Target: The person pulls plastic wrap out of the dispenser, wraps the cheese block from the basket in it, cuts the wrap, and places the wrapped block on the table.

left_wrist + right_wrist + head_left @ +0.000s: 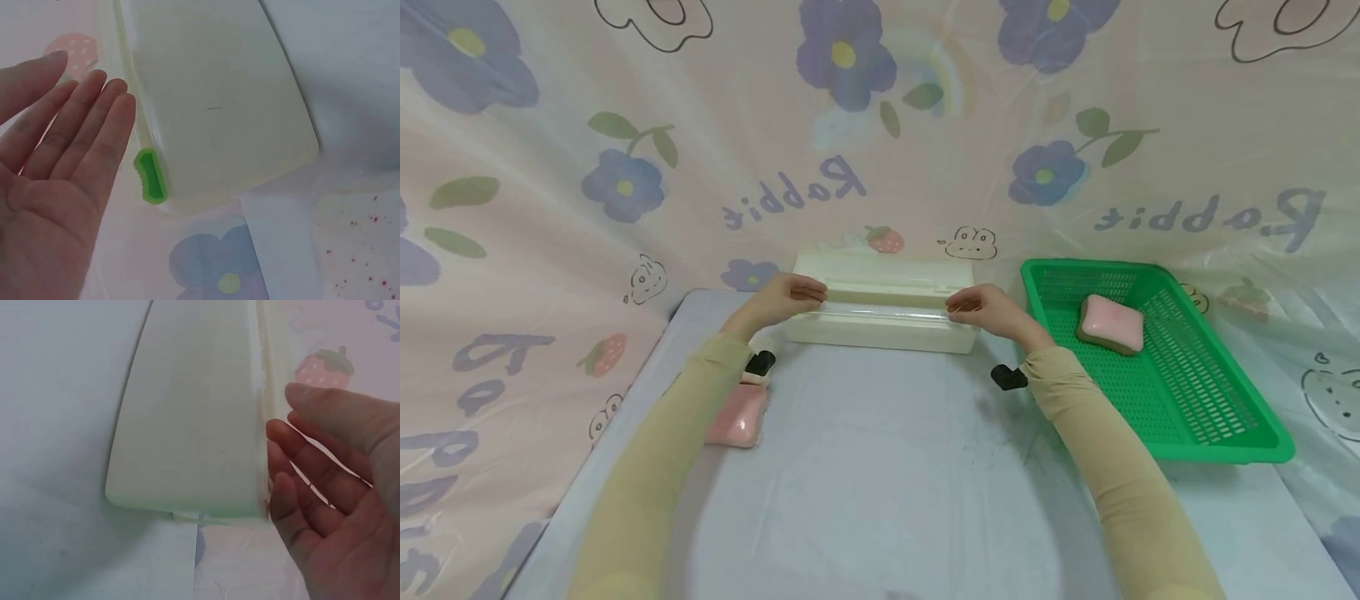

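Note:
A cream cling film dispenser (880, 335) stands at the back of the table, its lid (887, 268) raised toward the backdrop. Shiny clear film (887, 312) runs along its length. My left hand (778, 298) is at the dispenser's left end, and the left wrist view shows its fingers extended beside the long edge, near a green slider (150, 176). At the right end is my right hand (988, 310); in the right wrist view its fingers bend loosely along the edge, thumb apart from them, with nothing visibly pinched.
A pink sponge-like block (1112, 323) lies in a green basket (1157, 450) on the right. Another pink piece (737, 417) sits on the white table (880, 483), partly behind my left sleeve. A patterned sheet (910, 192) hangs right behind the dispenser.

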{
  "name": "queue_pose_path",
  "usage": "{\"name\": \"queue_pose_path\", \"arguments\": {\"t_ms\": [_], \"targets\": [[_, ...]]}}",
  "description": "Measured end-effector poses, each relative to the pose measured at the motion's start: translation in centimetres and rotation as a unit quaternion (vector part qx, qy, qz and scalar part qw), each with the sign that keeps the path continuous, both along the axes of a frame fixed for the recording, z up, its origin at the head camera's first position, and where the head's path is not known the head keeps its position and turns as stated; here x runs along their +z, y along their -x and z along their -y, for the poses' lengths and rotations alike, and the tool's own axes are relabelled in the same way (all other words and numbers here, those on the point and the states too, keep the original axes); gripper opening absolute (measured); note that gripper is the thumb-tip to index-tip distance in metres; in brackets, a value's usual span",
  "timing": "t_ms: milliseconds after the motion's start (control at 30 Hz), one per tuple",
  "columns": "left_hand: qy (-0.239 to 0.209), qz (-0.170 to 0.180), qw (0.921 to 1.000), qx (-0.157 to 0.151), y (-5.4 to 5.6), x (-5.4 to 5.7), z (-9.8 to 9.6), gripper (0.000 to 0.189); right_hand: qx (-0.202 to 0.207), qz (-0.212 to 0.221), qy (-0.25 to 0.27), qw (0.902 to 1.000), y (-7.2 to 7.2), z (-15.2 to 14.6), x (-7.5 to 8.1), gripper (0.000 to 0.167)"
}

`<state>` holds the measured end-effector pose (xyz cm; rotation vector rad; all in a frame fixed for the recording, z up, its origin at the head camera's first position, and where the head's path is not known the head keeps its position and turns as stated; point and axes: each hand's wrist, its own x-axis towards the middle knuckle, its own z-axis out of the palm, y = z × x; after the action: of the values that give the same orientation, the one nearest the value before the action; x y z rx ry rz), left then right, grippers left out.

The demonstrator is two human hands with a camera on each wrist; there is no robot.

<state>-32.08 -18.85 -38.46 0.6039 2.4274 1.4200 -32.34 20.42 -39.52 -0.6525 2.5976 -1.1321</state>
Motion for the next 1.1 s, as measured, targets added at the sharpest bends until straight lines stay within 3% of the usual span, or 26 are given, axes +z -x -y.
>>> {"name": "queue_pose_path", "arguments": {"t_ms": [333,833,1100], "targets": [[0.028,-0.001,0.9996,-0.002,0.2,-0.3,-0.1,0.039,-0.013,0.004,-0.028,0.9995,0.0,0.8,0.0,0.025],[0.113,-0.046,0.9923,0.025,0.1,-0.6,-1.0,0.036,-0.038,-0.004,-0.045,0.9983,-0.3,1.3,-0.4,0.015],[0.12,-0.05,0.9901,0.052,0.2,-0.4,-1.4,0.033,-0.024,-0.018,-0.061,0.9977,-0.1,1.4,-0.5,0.013]]}}
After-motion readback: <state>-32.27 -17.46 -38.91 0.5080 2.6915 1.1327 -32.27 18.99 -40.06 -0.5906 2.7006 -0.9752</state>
